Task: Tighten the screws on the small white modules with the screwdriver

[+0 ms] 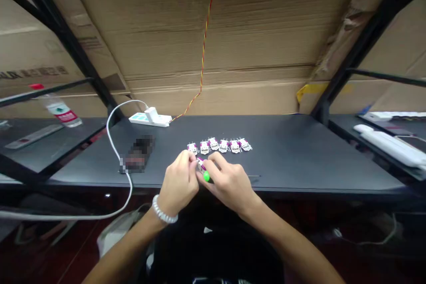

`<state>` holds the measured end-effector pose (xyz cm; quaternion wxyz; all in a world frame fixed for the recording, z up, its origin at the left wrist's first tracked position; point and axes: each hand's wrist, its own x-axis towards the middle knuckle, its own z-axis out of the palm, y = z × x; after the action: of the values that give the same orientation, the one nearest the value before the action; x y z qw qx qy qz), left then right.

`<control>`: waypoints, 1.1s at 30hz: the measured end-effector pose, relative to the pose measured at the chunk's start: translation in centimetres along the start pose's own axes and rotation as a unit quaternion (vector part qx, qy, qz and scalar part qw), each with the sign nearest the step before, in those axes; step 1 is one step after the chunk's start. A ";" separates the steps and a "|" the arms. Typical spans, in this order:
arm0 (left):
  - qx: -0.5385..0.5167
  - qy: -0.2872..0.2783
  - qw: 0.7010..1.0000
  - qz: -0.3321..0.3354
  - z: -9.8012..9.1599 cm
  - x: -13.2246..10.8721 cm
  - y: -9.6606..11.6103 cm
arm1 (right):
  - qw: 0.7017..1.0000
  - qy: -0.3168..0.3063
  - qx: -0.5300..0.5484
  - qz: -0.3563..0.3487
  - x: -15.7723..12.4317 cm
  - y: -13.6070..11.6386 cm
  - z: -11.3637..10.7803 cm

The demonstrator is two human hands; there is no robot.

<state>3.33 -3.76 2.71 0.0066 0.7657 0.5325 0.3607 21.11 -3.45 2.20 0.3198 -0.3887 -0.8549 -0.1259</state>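
i see the left hand point(179, 179) and the right hand point(229, 180) both pinching one small white-and-purple part point(200, 164) — it sits between their fingertips. a round green tip point(207, 176) shows at the right fingers. just beyond both hands lie six similar parts point(223, 145).

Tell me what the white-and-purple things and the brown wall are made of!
The white-and-purple things are probably smooth, hard plastic: bright colours, angular shapes. The brown wall looks like dull cardboard, with faint ridges and creases.
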 end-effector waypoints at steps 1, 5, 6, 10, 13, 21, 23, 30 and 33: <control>-0.009 -0.004 1.000 -0.015 -0.1 0.0 0.1 | 1.000 0.007 0.002 -0.004 0.0 0.0 0.0; -0.059 -0.027 0.996 -0.057 -0.7 0.2 0.2 | 0.999 0.030 -0.004 -0.016 0.0 0.0 0.1; -0.077 -0.036 0.994 -0.065 -0.9 0.3 0.1 | 0.999 0.033 -0.006 -0.019 0.0 0.0 0.1; -0.185 -0.081 0.974 -0.106 -1.0 0.7 -0.7 | 0.998 0.044 -0.017 -0.032 0.1 0.2 0.1; -0.325 -0.123 0.926 -0.147 -0.9 1.0 -1.2 | 0.996 0.068 -0.033 -0.047 0.0 0.4 0.1; -0.557 -0.164 0.773 -0.255 -1.8 1.1 -0.3 | 0.988 0.133 -0.028 -0.074 -0.1 0.6 -0.4; -0.561 -0.139 0.778 -0.247 -1.9 0.9 -0.1 | 0.985 0.156 -0.019 -0.075 0.0 0.7 -0.5; -0.403 0.046 0.897 -0.176 -0.6 -0.2 -0.3 | 0.976 0.204 -0.018 -0.068 0.3 1.1 -0.3; -0.344 0.081 0.926 -0.132 -0.1 -0.3 -0.3 | 0.976 0.206 -0.011 -0.070 0.3 1.0 -0.5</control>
<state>2.94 -3.96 2.49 0.2742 0.6067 0.4707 0.5789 21.94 -2.79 2.75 0.4752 -0.2973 -0.7942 -0.2349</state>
